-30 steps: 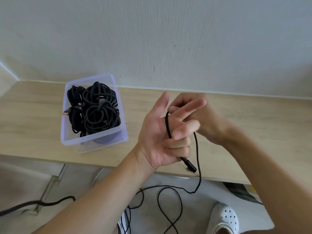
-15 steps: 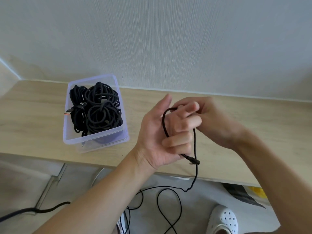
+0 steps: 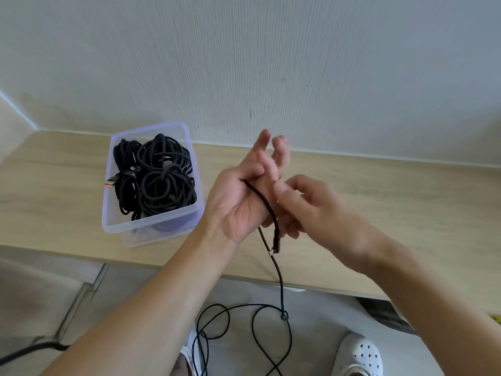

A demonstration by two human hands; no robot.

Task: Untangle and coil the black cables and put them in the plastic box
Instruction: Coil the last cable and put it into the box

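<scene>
The cable (image 3: 261, 199) is being held up above the worktop (image 3: 54, 191), in front of the person. One part of it is being pinned under the thumb of the left hand (image 3: 235, 204). From there it is lying across the open palm, and its plug (image 3: 275, 244) is hanging free below the hand. A second strand is coming down from behind this hand, past the worktop edge, to a small kink (image 3: 283, 317) and then to loose loops on the floor (image 3: 320, 316). The fingers of the left hand are being kept straight and pointing up. The right hand (image 3: 314, 210) is being held just beside the cable with loosely curled fingers. It is blurred, so it cannot be told whether the cable is being pinched.

The cable is being judged as light, thin and very limp, with a braided skin that is giving some grip. It is best taken close to the palm and fed under light tension; the kink is probably needing to be shaken out. The box (image 3: 160, 230), already holding coils (image 3: 162, 183), is standing on the worktop to the left.
</scene>
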